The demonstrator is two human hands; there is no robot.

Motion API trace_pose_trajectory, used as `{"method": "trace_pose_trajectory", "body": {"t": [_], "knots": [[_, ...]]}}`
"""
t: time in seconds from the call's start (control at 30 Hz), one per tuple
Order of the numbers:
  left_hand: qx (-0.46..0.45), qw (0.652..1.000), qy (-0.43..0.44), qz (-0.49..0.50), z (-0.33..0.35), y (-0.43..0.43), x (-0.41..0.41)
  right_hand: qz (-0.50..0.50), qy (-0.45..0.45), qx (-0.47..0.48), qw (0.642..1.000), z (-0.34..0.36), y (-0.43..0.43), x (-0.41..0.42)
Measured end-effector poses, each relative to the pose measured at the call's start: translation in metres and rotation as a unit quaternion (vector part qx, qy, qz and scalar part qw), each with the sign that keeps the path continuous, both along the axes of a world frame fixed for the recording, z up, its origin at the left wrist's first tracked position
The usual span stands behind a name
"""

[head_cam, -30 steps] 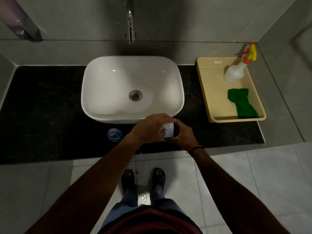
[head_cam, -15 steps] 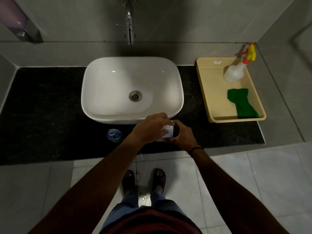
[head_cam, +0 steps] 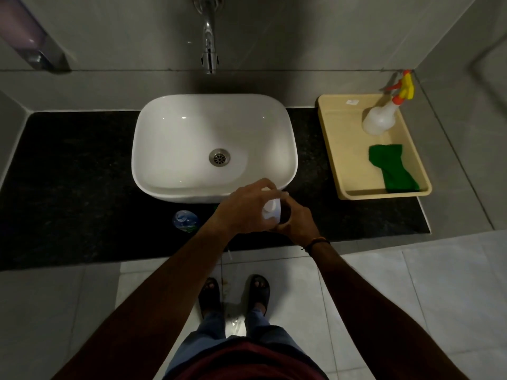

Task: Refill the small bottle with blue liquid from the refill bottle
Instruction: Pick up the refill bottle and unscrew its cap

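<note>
Pouring looks not yet begun: the left hand (head_cam: 244, 212) and right hand (head_cam: 297, 224) both curl their fingers round a white plastic bottle (head_cam: 271, 211) above the black stone surface (head_cam: 82, 187), seemingly opening it, while a small clear blue-tinted bottle (head_cam: 186, 221) stands just beside them.

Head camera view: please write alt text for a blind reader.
The left hand and right hand grip a white bottle over a black counter, before a white sink. A bluish bottle stands left of them; a tray at right holds a spray bottle and green cloth.
</note>
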State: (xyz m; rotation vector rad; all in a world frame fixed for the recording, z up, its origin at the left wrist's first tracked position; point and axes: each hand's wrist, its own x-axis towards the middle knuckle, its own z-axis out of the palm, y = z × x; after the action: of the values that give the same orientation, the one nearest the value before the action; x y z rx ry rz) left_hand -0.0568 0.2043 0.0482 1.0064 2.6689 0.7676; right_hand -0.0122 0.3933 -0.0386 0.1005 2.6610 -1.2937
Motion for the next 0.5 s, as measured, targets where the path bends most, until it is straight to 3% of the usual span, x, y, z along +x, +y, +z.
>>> {"method": "trace_pose_trajectory", "body": {"t": [0.07, 0.33, 0.5], "knots": [[-0.024, 0.999, -0.013, -0.023, 0.000, -0.001, -0.003, 0.001, -0.001, -0.003, 1.000, -0.001, 0.001, 0.000], [-0.055, 0.994, 0.069, 0.063, 0.004, 0.008, -0.005, 0.004, 0.003, -0.026, 1.000, 0.001, 0.002, 0.000], [0.025, 0.981, 0.040, 0.189, 0.016, -0.007, -0.007, 0.004, -0.004, -0.032, 0.999, 0.004, 0.002, 0.000]]}}
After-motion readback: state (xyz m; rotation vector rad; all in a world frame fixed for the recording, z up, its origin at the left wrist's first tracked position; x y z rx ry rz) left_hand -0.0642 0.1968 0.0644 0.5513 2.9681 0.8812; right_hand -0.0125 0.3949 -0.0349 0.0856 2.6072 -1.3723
